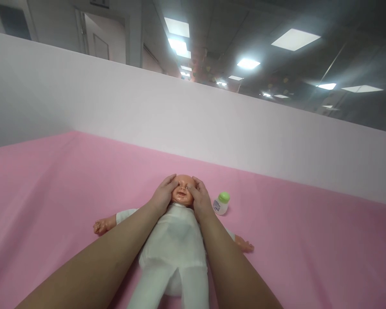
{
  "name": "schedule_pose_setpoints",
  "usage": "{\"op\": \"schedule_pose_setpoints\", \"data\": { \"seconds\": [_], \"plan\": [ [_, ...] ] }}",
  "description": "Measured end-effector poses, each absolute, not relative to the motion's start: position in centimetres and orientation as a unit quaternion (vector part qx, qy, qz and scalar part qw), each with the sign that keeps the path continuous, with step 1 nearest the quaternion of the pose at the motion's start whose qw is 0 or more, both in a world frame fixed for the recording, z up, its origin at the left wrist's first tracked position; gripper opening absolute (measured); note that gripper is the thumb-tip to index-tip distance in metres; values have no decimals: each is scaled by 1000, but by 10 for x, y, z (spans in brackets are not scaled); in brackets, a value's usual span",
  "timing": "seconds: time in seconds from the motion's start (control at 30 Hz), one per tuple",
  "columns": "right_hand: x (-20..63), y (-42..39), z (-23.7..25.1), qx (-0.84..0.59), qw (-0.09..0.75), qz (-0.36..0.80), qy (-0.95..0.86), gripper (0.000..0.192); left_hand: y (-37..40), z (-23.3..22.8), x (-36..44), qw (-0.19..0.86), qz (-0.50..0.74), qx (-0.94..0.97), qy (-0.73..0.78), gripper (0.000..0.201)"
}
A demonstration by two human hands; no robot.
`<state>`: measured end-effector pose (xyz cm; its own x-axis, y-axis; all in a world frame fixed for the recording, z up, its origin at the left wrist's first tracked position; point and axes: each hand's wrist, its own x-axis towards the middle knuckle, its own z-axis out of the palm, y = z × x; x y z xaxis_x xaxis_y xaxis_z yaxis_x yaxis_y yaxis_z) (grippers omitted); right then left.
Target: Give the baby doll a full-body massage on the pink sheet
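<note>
A baby doll [178,234] with a hard plastic head and a white cloth body lies on its back, its feet toward me. My left hand [164,195] cups the left side of the doll's head, thumb by one eye. On the other side my right hand [201,198] cups the head, with its thumb at the other eye. Both palms rest against the cheeks, and several fingers are hidden behind the head. The doll's arms stretch out to both sides beneath my forearms. Just right of my right hand stands a small bottle [221,204] with a green cap.
A pink cloth [292,240] covers the table under the doll. Behind it rises a white partition [193,116] across the whole view. Beyond that are a door [98,36] and ceiling lights.
</note>
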<state>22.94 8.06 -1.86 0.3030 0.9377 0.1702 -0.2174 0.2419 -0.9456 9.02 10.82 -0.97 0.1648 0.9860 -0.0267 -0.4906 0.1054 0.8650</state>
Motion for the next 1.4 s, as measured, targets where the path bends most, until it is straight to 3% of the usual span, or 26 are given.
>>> {"op": "schedule_pose_setpoints", "data": {
  "seconds": [0.17,0.43,0.73,1.1,1.4],
  "plan": [
    [227,81,-11,-502,654,382,-417,65,112,-11,88,632,544,418,361,59],
    [228,87,-11,-519,650,369,-416,59,117,-16,90,608,548,430,381,54],
    [233,93,-19,-433,671,462,-385,53,111,-8,94,642,557,392,352,39],
    [240,75,-8,-366,650,562,-358,62,113,-8,85,681,555,333,343,42],
    [235,78,-7,-408,657,495,-397,54,116,-11,89,659,563,369,336,44]
  ]
}}
